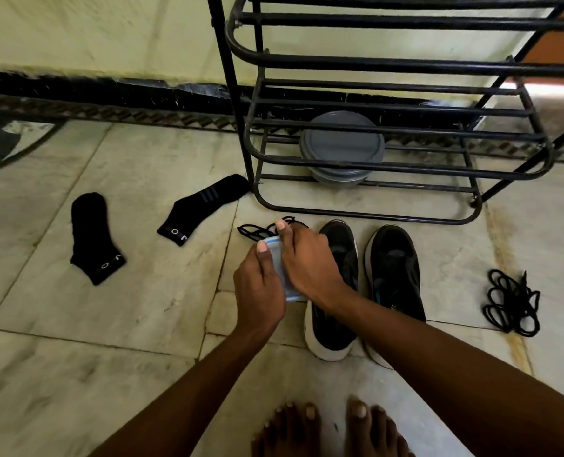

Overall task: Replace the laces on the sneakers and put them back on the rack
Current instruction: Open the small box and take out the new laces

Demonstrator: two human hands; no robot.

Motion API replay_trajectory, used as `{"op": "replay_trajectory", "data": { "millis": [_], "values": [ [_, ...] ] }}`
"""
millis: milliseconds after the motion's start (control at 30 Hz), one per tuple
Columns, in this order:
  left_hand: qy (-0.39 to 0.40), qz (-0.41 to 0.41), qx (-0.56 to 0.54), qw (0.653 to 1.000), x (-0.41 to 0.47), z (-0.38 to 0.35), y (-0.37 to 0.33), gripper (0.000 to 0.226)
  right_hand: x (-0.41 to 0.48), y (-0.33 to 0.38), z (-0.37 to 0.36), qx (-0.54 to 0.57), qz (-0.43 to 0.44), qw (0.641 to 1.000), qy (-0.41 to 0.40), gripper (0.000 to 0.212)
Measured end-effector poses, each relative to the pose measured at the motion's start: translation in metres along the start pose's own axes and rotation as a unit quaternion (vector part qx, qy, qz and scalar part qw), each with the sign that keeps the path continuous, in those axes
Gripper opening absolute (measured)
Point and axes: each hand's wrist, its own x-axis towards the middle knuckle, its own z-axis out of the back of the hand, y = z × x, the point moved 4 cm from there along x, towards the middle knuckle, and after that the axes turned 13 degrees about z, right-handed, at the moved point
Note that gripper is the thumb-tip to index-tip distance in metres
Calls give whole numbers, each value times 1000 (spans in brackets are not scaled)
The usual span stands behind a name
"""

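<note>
Bare forearms [188, 384]; bare hands, the left [261, 288] and the right [310, 262]; bare feet [290, 430], short nails.

Dim, greenish light; blurred, warped edges.

We are recording the sneakers [393, 268] as black with white soles, the right one showing a teal patch inside. We are logging black for the lace bundle [511, 303] at right, the rack [356, 61] and both socks [94, 239], which carry white lettering; the far one has grey stripes. The box [280, 273] is reading pale blue, the round container [341, 143] grey, the floor [142, 308] cream marble.
</note>
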Motion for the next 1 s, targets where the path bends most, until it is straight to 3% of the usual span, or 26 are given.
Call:
{"op": "replay_trajectory", "data": {
  "millis": [300, 433, 567, 700, 800, 867, 1000],
  "values": [
    [-12, -45, 48, 998, -4, -9, -6, 42, -7, -2, 10, -31, -27, 999, -8, 51],
    [-7, -57, 59, 997, -6, -17, -11, 40, -11, -6, 18, -45, -37, 998, -26, 58],
    [7, -81, 46, 996, -8, -28, -23, 38, -21, -8, 40, 11, -43, 995, -90, 50],
    [1, -21, 27, 999, 0, -36, -48, 34, -39, -8, 68, 98, -20, 984, -145, 31],
    [131, 42, -50, 989, 9, -51, -63, 33, -50, -16, 92, 113, -33, 971, -207, 33],
    [251, 74, -116, 958, 6, -62, -75, 57, -54, -19, 116, 127, -50, 953, -271, 33],
    [367, -42, -95, 925, -19, -80, -111, 89, -57, -22, 169, 104, -51, 921, -373, 31]
  ]
}}
